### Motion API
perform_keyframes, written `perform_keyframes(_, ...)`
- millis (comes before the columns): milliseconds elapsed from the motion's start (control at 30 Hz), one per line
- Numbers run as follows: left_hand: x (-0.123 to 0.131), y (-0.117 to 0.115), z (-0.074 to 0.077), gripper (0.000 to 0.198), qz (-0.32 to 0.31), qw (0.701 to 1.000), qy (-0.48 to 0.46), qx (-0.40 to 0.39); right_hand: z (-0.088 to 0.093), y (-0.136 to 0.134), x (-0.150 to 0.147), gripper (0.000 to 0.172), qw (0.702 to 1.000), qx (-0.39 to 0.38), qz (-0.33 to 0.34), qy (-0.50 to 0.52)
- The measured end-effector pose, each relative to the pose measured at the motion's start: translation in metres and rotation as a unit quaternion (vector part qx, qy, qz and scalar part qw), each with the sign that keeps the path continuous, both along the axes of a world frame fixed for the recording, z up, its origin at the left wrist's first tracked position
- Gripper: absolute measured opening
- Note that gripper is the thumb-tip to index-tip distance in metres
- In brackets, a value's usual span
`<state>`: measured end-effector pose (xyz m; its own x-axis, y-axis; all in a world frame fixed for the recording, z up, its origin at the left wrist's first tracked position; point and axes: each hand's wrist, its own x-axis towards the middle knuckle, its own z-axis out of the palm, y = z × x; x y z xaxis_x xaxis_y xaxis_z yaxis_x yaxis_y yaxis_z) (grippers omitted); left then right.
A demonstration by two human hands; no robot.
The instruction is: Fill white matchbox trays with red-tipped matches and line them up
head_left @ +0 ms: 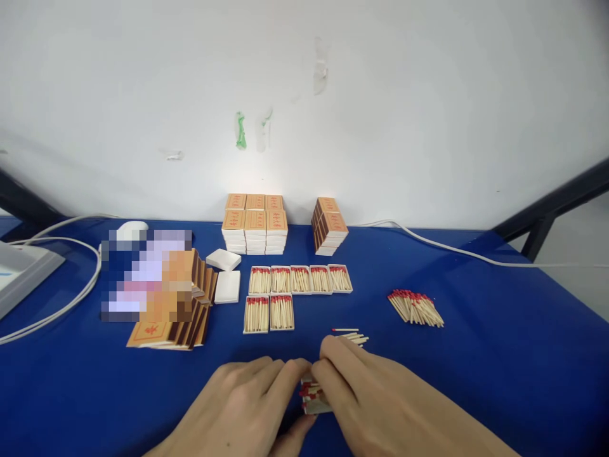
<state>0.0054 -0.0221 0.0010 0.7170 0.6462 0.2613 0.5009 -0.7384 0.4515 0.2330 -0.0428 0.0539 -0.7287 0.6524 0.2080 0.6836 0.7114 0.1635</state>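
Near the front edge of the view, my left hand (252, 397) is closed around a small white matchbox tray (318, 409), thumb below and fingers at its top side. Red-headed matches (310, 391) lie in this tray. My right hand (359, 387) is bent over the tray's right part, its fingers closed on the matches there; its fingertips are partly hidden. Just beyond the right hand lie a few loose matches (354, 338), one of them (345, 329) apart from the others. Farther back, several open trays (281, 313) filled with matches stand in two rows.
A loose heap of matches (416, 309) is at the right. Stacked matchboxes (255, 222) and a smaller stack (329, 223) stand by the wall. At left are white trays (227, 287), flat matchbox sleeves (162, 331), a blurred-out object (147, 273) and white cables (90, 295).
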Motion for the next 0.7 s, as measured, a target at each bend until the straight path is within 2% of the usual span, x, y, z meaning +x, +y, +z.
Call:
perform_keyframes(100,0.0,0.0,-0.001,0.03,0.001,1.0,-0.008,0.001,-0.002,0.004,-0.004,0.027,1.0,0.017,0.006,-0.022)
perform_keyframes(200,0.0,0.0,-0.002,0.031,0.003,1.0,-0.008,-0.005,-0.004,0.007,0.002,0.027,1.0,-0.005,0.011,-0.01)
perform_keyframes(300,0.0,0.0,-0.002,0.035,-0.002,1.0,-0.009,-0.011,-0.006,0.008,0.013,0.029,0.997,-0.079,0.022,0.013)
perform_keyframes(400,0.0,0.001,0.0,0.031,-0.002,1.0,-0.016,-0.021,-0.008,0.01,0.021,0.03,0.984,-0.164,0.004,0.072)
perform_keyframes(533,0.0,0.004,0.0,0.024,0.001,0.999,-0.033,-0.014,-0.007,0.016,0.025,0.023,0.95,-0.268,-0.012,0.158)
perform_keyframes(700,0.0,0.004,0.0,0.017,0.01,0.999,-0.044,0.002,-0.005,0.019,0.029,0.016,0.912,-0.347,-0.041,0.215)
